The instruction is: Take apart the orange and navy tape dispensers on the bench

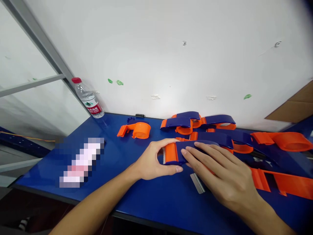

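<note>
A blue and orange tape dispenser [179,151] is between my two hands, above the blue table. My left hand [150,161] closes around its orange end, thumb on the near side, beside a toothed metal blade. My right hand [223,174] lies over the blue top, with its fingers pressed on it and the thumb hidden. Below the right hand a loose metal blade piece [197,183] rests on the table. Several other blue and orange dispensers [177,123] sit just behind my hands.
An orange dispenser part [141,130] lies left of centre, near small dark blue pieces [132,119]. More orange parts [290,142] are at right. A water bottle [90,101] stands by the white wall [171,58]. A pixelated object [83,163] is on the table's [137,202] left.
</note>
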### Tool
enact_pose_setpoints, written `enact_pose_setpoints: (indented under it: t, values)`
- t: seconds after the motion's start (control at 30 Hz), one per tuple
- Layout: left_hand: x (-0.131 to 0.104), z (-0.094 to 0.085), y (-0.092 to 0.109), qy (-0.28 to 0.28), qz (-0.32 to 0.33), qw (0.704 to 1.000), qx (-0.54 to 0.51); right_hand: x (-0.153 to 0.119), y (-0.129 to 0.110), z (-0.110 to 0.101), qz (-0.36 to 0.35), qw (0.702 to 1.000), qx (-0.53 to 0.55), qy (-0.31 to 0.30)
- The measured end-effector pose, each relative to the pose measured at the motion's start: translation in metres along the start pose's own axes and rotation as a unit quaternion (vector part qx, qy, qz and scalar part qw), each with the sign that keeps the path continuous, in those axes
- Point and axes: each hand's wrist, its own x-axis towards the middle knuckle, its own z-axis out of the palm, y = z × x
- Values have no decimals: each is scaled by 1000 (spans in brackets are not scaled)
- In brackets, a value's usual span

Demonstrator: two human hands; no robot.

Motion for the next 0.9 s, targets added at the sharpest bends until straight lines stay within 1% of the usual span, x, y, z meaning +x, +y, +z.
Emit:
enact_pose_setpoints:
  t: [0.17,0.23,0.5,0.67,0.9]
  values:
    - [-1,5,4,-7,-40,998,-42,-1,1,4,-16,998,-6,55]
    - [-2,7,5,-10,-47,997,-60,-2,1,6,-25,997,-12,65]
    - [-2,10,9,-11,-75,991,-106,-4,1,9,-23,996,-15,81]
    - [-1,11,9,-14,-80,989,-126,-4,-2,9,0,997,-5,82]
    - [-3,12,5,-22,-102,980,-171,-8,-5,11,28,997,6,77]
